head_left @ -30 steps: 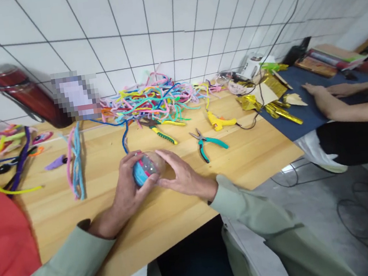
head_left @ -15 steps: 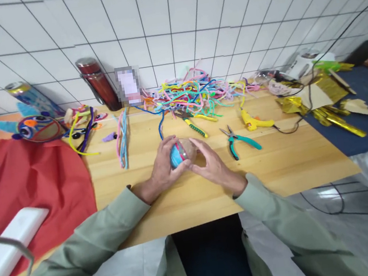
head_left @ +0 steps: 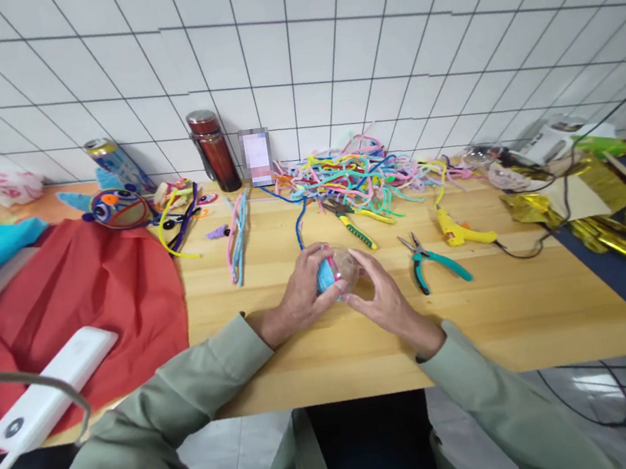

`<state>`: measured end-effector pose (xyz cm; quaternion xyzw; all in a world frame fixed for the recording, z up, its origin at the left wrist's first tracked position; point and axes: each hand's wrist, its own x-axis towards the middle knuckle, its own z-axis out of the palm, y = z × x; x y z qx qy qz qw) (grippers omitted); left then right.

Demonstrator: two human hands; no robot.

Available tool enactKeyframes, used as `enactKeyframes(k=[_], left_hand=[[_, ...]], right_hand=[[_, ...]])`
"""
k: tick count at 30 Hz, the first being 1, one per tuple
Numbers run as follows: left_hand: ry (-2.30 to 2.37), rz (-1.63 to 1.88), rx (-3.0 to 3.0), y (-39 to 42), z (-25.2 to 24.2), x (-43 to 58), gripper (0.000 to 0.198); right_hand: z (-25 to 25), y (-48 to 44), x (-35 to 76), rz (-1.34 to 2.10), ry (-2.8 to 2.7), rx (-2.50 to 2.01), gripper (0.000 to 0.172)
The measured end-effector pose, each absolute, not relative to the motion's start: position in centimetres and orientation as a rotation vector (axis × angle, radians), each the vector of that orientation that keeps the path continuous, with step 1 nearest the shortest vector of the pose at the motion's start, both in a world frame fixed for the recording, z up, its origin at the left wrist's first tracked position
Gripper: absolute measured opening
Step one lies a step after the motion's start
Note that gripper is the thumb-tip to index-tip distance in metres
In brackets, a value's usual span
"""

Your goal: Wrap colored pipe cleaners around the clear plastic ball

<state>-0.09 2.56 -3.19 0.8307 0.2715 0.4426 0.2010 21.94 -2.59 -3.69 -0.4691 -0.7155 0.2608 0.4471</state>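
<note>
Both my hands hold a clear plastic ball (head_left: pixel 342 268) with a blue and pink filling, just above the wooden table (head_left: pixel 476 320). My left hand (head_left: pixel 304 296) wraps its left side, fingers curled round it. My right hand (head_left: pixel 388 303) cups its right side with the fingers pressed on it. A heap of coloured pipe cleaners (head_left: pixel 351 171) lies behind the ball near the wall. A few pink and blue pipe cleaners (head_left: pixel 236 237) lie apart to the left.
Teal pliers (head_left: pixel 432 260), yellow-handled pliers (head_left: pixel 356 228) and a yellow glue gun (head_left: pixel 457 230) lie right of my hands. Red fabric (head_left: pixel 66 300) with a white power bank (head_left: pixel 49 392) covers the left. A red flask (head_left: pixel 213 151) and a can (head_left: pixel 117 165) stand by the tiled wall. Gold foil (head_left: pixel 593 203) lies far right.
My head has turned left, so the view shifted and the other person's arms at the right left the frame. My hands keep the same hold on the ball.
</note>
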Motion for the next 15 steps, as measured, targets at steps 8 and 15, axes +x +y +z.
enactKeyframes(k=[8, 15], left_hand=[[0.746, 1.265, 2.265, 2.2, -3.0, -0.5, 0.074], [0.773, 1.341, 2.145, 2.2, -2.7, -0.7, 0.082]], right_hand=[[-3.2, -4.1, 21.0, 0.498, -1.826, -1.211, 0.085], [-3.1, -5.7, 21.4, 0.45, -1.701, -1.271, 0.082]])
